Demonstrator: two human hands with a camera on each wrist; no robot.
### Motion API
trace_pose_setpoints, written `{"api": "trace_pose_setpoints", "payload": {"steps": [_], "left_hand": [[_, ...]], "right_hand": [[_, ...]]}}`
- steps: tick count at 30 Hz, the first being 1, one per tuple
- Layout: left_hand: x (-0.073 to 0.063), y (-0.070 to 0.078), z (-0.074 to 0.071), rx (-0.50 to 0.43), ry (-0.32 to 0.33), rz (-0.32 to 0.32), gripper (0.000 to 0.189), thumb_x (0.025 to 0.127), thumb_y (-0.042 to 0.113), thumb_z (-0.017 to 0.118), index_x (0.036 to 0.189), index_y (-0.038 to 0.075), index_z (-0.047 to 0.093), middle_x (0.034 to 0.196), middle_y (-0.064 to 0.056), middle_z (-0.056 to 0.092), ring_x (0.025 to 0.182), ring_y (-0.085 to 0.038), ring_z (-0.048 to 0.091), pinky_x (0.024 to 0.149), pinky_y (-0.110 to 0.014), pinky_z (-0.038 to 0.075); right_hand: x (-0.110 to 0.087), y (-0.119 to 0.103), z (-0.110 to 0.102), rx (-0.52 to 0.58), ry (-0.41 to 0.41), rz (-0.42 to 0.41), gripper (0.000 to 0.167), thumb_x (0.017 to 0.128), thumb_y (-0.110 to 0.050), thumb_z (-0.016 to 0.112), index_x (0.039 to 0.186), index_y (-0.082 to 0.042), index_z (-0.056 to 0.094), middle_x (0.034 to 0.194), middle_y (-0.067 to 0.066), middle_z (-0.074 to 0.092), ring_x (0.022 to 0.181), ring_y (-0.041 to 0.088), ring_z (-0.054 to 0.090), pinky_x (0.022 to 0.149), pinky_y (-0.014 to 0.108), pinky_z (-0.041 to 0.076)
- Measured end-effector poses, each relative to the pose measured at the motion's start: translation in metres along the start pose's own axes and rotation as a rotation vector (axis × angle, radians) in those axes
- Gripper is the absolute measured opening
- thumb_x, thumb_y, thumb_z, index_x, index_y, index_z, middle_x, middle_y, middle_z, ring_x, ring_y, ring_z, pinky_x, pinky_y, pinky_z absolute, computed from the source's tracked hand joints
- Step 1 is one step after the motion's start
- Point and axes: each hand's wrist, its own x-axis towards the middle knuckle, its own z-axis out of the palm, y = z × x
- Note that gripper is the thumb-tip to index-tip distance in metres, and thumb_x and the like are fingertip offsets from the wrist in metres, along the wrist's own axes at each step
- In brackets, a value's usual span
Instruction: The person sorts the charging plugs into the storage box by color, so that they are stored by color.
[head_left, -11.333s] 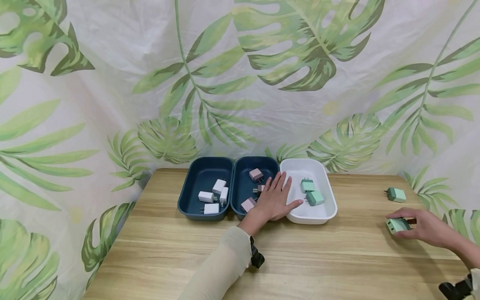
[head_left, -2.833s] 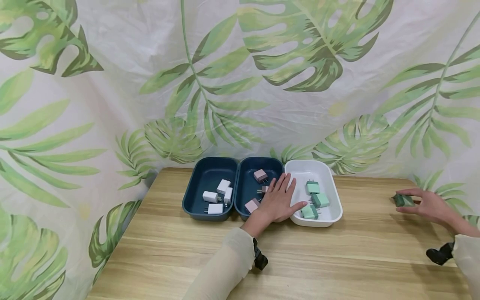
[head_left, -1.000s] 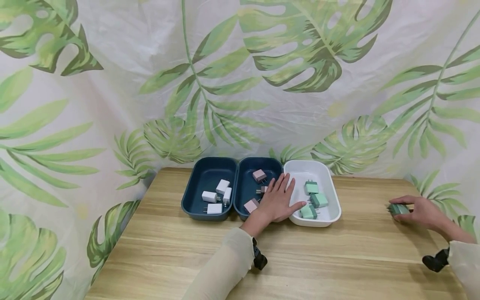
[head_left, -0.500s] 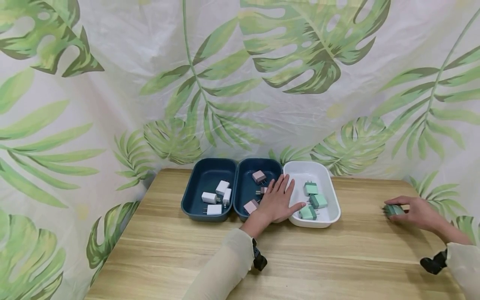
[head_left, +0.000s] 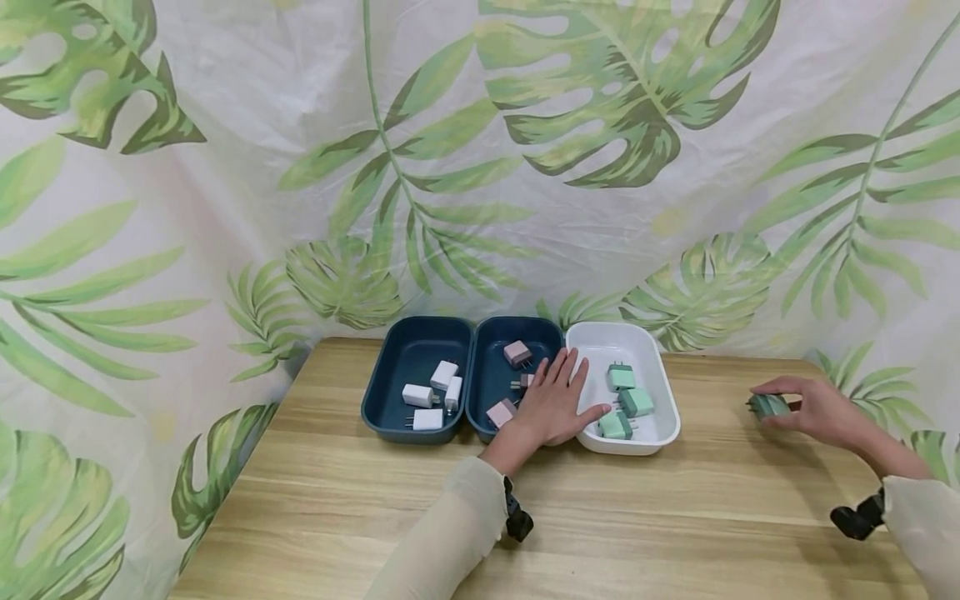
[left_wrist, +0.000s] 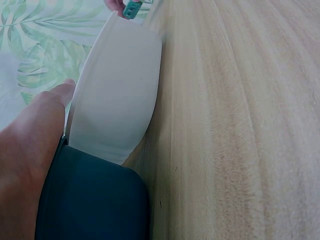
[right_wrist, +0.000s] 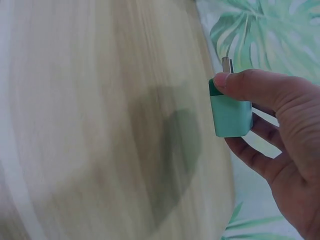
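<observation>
My right hand (head_left: pixel 821 412) pinches a green charger plug (right_wrist: pixel 232 114) between thumb and fingers, held above the table's right side with its metal prongs bare. My left hand (head_left: pixel 551 400) lies with spread, straight fingers over the adjoining rims of the middle dark blue tray (head_left: pixel 487 342) and the white tray (head_left: pixel 652 358). Several pink plugs (head_left: pixel 517 353) lie in the middle tray, one partly hidden by the left hand's fingers. In the white tray are three green plugs (head_left: pixel 636 402). The left wrist view shows the white tray's outer wall (left_wrist: pixel 115 80) beside the left thumb.
Another dark blue tray (head_left: pixel 408 342) on the left holds several white plugs (head_left: pixel 428 419). All three trays stand side by side at the back of the wooden table (head_left: pixel 600 533), near a leaf-patterned cloth (head_left: pixel 450 167).
My right hand has picked up the last green plug on the table's right and carried it leftward. A third green plug has come into the white tray since the oldest frame. My left hand stays put.
</observation>
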Motion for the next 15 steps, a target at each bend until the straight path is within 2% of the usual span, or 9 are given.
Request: {"api": "trace_pose_setpoints", "payload": {"steps": [7, 15], "left_hand": [[-0.001, 0.001, -0.001, 0.011, -0.007, 0.0, 0.092, 0.104, 0.077, 0.028, 0.172, 0.019, 0.01, 0.18, -0.005, 0.001, 0.165, -0.02, -0.009, 0.133, -0.047, 0.003], [-0.001, 0.001, -0.001, 0.001, 0.003, 0.003, 0.092, 0.104, 0.078, 0.029, 0.172, 0.018, 0.012, 0.18, -0.006, 0.002, 0.165, -0.021, -0.008, 0.133, -0.047, 0.002]], "right_hand": [[0.013, -0.011, -0.001, -0.032, 0.052, -0.08, 0.044, 0.072, -0.006, 0.096, 0.113, -0.002, 0.08, 0.109, 0.016, 0.078, 0.099, -0.007, 0.063, 0.065, 0.026, 0.061], [0.026, -0.031, -0.005, -0.067, 0.071, -0.086, 0.044, 0.073, -0.009, 0.096, 0.114, -0.004, 0.08, 0.109, 0.015, 0.079, 0.095, -0.002, 0.067, 0.065, 0.031, 0.063]]}}
